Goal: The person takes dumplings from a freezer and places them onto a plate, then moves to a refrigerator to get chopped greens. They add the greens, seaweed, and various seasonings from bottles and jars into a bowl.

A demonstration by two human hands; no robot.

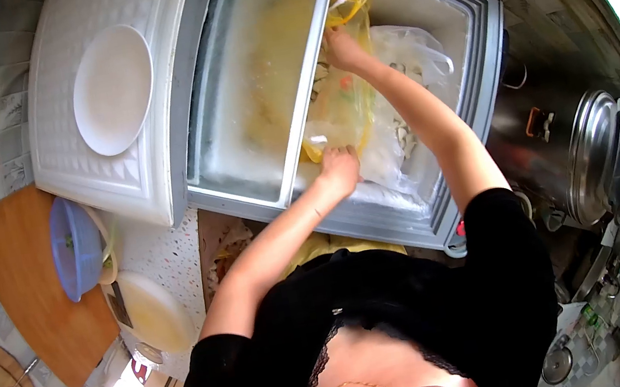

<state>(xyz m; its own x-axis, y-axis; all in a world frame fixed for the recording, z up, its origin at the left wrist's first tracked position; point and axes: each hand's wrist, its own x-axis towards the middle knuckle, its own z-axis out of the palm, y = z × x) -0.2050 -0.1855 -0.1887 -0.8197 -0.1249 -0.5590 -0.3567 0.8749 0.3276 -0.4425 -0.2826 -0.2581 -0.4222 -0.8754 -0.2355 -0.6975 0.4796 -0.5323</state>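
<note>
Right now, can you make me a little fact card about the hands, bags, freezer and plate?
Left hand: fingers on the yellow bag's near end
Right hand: fingers on its far end
Yellow bag: in the freezer
Clear bag: in there too
Glass: frosty, covers one side
Plate: round, white, left of the freezer
Basket: blue, by the brown board
</note>
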